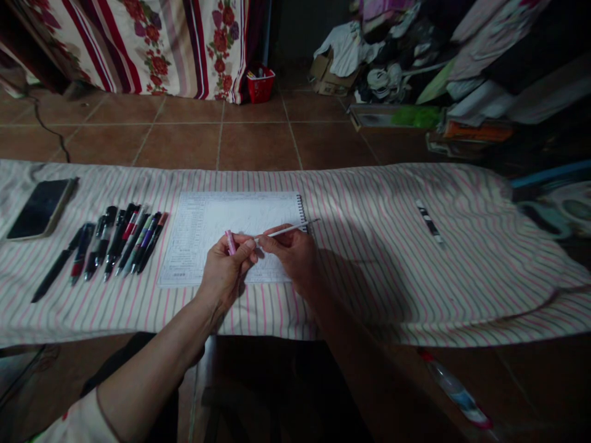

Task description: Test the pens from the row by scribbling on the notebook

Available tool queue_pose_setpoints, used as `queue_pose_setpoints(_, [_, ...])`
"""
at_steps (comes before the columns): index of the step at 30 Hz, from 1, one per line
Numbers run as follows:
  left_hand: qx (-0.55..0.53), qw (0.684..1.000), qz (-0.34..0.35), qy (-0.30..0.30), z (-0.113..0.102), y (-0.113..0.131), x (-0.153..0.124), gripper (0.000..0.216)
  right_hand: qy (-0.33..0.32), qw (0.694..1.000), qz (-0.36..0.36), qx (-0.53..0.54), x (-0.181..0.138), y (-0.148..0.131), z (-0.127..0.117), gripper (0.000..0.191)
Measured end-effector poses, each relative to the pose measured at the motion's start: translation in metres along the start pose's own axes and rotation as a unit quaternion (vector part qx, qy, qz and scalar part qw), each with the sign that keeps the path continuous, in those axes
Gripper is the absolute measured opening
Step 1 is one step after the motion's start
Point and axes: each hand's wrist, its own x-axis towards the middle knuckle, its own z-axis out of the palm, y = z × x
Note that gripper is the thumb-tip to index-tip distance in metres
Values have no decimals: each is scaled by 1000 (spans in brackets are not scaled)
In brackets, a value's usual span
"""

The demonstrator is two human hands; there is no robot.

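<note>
The left hand point(225, 274) is clamping a pink cap point(229, 242) while the right hand point(293, 255) is pinching a white pen point(286, 231), both working just above a spiral notebook point(217, 215).

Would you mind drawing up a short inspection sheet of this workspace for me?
Surface: striped cloth, rumpled at the right.
Job's things: spiral-bound printed pad; row of pens to its left.
Clutter: phone; lone black-and-white pen; plastic bottle on the floor.
Hands: left hand pinches a pink pen piece; right hand holds a white pen over the pad.
Cables: dark cable on the floor.
Surroundings: tiled floor, red basket, heaped clothes.
</note>
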Motion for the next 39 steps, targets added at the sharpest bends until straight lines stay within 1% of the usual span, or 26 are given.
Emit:
queue_pose_setpoints(6, [-2,1000,-3,0,2,0,0,16,-7,1000,5,6,0,1,-1,27])
queue_pose_setpoints(10, [-3,1000,9,-17,0,-3,1,17,-13,1000,9,18,0,-1,-1,28])
queue_pose_setpoints(16, [-3,1000,13,-21,-1,-3,1,17,-6,999,17,32,-1,-5,1,28])
queue_pose_setpoints(21, [-6,1000,15,-22,0,-3,0,16,0,996,52,68,-1,-5,3,33])
queue_pose_setpoints(26, [-4,1000,15,-25,0,-4,0,15,-30,992,69,96,-1,-6,2,32])
queue_pose_setpoints(29, [-6,1000,8,-22,0,-4,0,16,-35,991,80,98,0,-5,0,30])
queue_pose_setpoints(31, [-10,1000,6,-24,1,-3,-1,16,-32,993,76,89,1,-3,0,30])
queue_pose_setpoints(36, [-14,1000,10,-23,4,-3,-2,16,-20,997,23,72,0,-1,1,27])
queue_pose_setpoints(39, [-16,1000,12,-17,6,-3,-3,17,-13,997,20,69,1,1,2,26])
